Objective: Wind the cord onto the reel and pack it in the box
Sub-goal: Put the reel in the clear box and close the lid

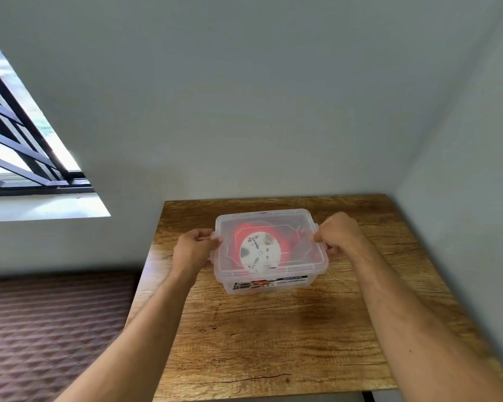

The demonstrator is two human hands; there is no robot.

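A clear plastic box (269,278) stands on the wooden table (273,343) with its clear lid (308,250) on top. Through the lid I see the reel (260,252), a white disc with red cord (286,242) wound around it, lying flat inside. My left hand (193,249) grips the latch on the box's left side, fingers curled around it. My right hand (339,233) grips the latch on the right side in the same way.
The table stands in a corner, with walls close behind it and on the right. A barred window (21,140) is at the left. Dark patterned floor (47,329) lies below the table's left edge.
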